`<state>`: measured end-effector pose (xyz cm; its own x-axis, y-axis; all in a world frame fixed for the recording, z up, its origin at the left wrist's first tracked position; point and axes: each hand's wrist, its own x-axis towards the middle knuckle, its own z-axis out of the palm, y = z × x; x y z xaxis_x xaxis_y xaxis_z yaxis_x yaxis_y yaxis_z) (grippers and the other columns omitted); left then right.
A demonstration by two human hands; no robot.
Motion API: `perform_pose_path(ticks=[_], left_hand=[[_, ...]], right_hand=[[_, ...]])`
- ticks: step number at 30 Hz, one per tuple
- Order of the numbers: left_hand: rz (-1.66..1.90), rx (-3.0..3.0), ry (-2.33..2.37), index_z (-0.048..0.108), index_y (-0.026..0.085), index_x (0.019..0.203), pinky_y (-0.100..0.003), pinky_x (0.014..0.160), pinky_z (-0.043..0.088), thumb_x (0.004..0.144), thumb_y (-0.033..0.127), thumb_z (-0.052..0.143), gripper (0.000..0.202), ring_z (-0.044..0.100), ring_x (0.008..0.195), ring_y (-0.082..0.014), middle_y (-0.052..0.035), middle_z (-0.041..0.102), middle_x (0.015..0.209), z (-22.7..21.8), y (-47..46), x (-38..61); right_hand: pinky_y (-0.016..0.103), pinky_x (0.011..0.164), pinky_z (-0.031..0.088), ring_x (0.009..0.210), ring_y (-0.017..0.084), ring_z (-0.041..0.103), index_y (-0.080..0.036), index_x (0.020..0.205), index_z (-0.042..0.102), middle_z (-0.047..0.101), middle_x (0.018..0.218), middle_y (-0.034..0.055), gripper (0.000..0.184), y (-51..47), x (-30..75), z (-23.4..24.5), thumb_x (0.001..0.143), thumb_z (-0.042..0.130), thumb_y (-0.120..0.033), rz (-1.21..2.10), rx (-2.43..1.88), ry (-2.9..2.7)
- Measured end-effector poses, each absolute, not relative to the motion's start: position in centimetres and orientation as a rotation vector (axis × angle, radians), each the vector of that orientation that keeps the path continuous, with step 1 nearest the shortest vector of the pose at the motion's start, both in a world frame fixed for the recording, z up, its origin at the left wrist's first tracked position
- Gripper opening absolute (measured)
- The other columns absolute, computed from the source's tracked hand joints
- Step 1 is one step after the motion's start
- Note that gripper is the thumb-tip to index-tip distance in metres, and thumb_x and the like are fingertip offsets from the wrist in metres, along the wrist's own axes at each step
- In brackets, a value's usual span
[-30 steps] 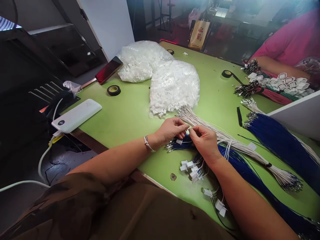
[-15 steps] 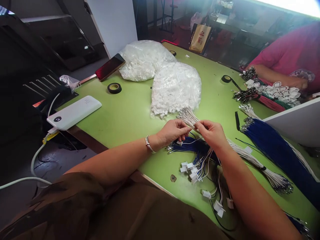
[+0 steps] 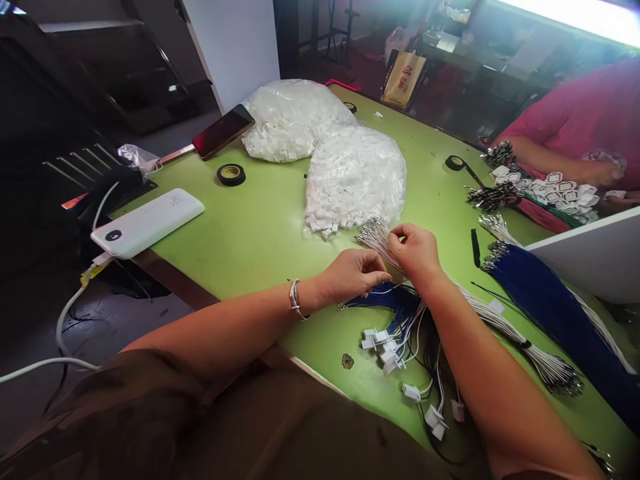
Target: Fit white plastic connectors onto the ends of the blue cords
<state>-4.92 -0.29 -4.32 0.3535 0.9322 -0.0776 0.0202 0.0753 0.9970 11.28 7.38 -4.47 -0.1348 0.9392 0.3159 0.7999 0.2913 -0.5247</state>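
Note:
My left hand (image 3: 356, 275) is closed in a pinch above the near part of the table. A thin white wire runs out from under its fingers, over a blue wire bundle (image 3: 385, 297); the fingers hide its end. Just beyond, my right hand (image 3: 414, 251) pinches at the white wire bundle (image 3: 376, 239), near its end with metal tips. That bundle passes under my right wrist toward the lower right, where a dark band ties it. Several white connectors (image 3: 386, 345) on blue and white wires lie below my hands.
Two clear bags of white connectors (image 3: 356, 177) sit beyond my hands. Black tape (image 3: 231, 175), a phone (image 3: 223, 131) and a white power bank (image 3: 149, 223) are at left. A long blue wire bundle (image 3: 555, 307) lies right. Across the table sits a person in a pink top (image 3: 580, 120).
My hands have moved apart. The right hand has shifted up along the white bundle, while the left has dropped slightly toward me. The camera view has shifted a little.

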Motion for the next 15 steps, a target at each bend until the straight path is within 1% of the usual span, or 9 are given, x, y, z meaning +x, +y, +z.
perform_pose_path(ticks=[3, 6, 10, 13, 15], left_hand=[[0.886, 1.185, 0.961, 0.056, 0.015, 0.073, -0.018, 0.043, 0.042, 0.087, 0.015, 0.063, 0.016, 0.052, 0.044, -0.0054, 0.0041, 0.057, 0.056, -4.2, -0.2, -4.8], [0.917, 1.040, 0.932, 0.055, 0.014, 0.073, -0.017, 0.043, 0.043, 0.091, 0.017, 0.061, 0.019, 0.053, 0.044, -0.0048, 0.0020, 0.060, 0.059, -4.3, 0.0, -4.8], [0.952, 0.827, 0.897, 0.057, 0.011, 0.074, -0.014, 0.044, 0.041, 0.091, 0.020, 0.064, 0.020, 0.053, 0.045, -0.0030, 0.0013, 0.062, 0.061, -4.6, 0.5, -4.8], [0.929, 0.754, 0.880, 0.058, 0.010, 0.076, -0.012, 0.043, 0.039, 0.090, 0.022, 0.066, 0.020, 0.052, 0.044, -0.0022, 0.0009, 0.062, 0.060, -4.9, 0.8, -5.0], [0.917, 0.742, 0.874, 0.058, 0.010, 0.076, -0.012, 0.042, 0.038, 0.091, 0.022, 0.065, 0.021, 0.052, 0.044, -0.0022, 0.0008, 0.062, 0.060, -5.1, 0.9, -5.0]], right_hand=[[0.026, 0.054, 0.040, 0.051, 0.012, 0.049, -0.018, 0.063, 0.062, 0.060, 0.055, -0.0003, 0.010, 5.2, 11.8, -3.4, 0.069, 0.055, -0.024, 0.549, -1.497, -1.844], [0.024, 0.050, 0.038, 0.050, 0.011, 0.047, -0.017, 0.068, 0.064, 0.058, 0.055, -0.0019, 0.014, 2.7, 12.0, -3.0, 0.070, 0.056, -0.028, 0.728, -1.426, -1.748], [0.024, 0.050, 0.036, 0.049, 0.010, 0.045, -0.015, 0.069, 0.070, 0.056, 0.053, -0.0020, 0.024, 0.4, 12.2, -3.5, 0.077, 0.060, -0.036, 0.717, -1.380, -1.722], [0.023, 0.049, 0.036, 0.049, 0.010, 0.046, -0.015, 0.075, 0.074, 0.060, 0.055, -0.0012, 0.024, -0.1, 12.4, -4.2, 0.078, 0.061, -0.035, 0.667, -1.370, -1.737], [0.023, 0.049, 0.036, 0.048, 0.010, 0.045, -0.016, 0.075, 0.074, 0.059, 0.055, -0.0016, 0.023, -0.1, 12.4, -4.6, 0.079, 0.061, -0.033, 0.639, -1.352, -1.780]])
